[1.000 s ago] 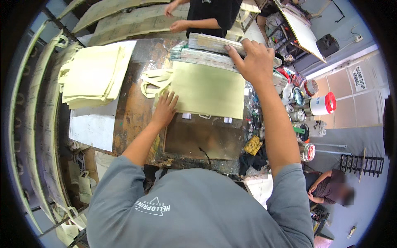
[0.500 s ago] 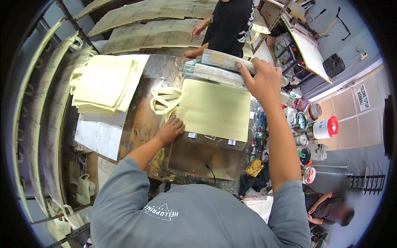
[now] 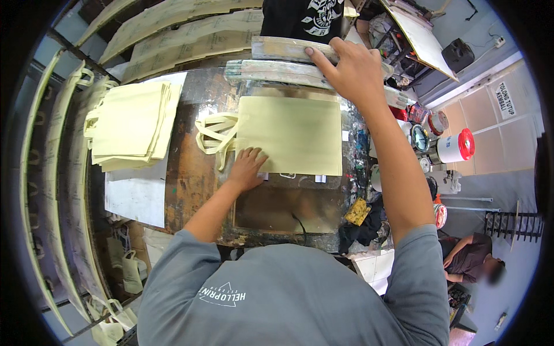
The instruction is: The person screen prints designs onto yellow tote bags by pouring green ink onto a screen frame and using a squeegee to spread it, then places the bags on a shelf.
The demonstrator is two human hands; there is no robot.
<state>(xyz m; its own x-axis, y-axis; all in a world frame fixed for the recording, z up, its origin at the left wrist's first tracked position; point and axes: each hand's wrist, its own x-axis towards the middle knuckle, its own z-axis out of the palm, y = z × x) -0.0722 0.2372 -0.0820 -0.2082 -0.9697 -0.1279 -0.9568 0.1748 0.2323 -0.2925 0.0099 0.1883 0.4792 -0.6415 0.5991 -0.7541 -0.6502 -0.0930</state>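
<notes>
A pale yellow tote bag (image 3: pixel 291 135) lies flat on the worktable, its looped handles (image 3: pixel 212 134) stretched out to the left. My left hand (image 3: pixel 248 169) rests palm down on the bag's near left corner, fingers spread. At the table's far edge my right hand (image 3: pixel 353 68) grips a long, paint-stained wooden bar (image 3: pixel 283 50), thumb on the near side and fingers over the top. Just in front of the bar runs another worn, whitish bar (image 3: pixel 271 71) with green stains at its left end. What the right fingertips touch behind the bar is hidden.
A stack of yellow tote bags (image 3: pixel 130 124) lies on a white board (image 3: pixel 135 199) at left. Racks of printed bags (image 3: pixel 190 52) stand behind and left. Paint tubs (image 3: pixel 453 147) and a yellow sponge (image 3: pixel 358 211) sit at right. One person (image 3: pixel 303 20) stands opposite; another (image 3: pixel 470 256) sits far right.
My left hand has slid onto the bag's corner, its fingers spreading. My right hand still grips the bar. The person opposite has turned, and their hands no longer show. The view has shifted slightly.
</notes>
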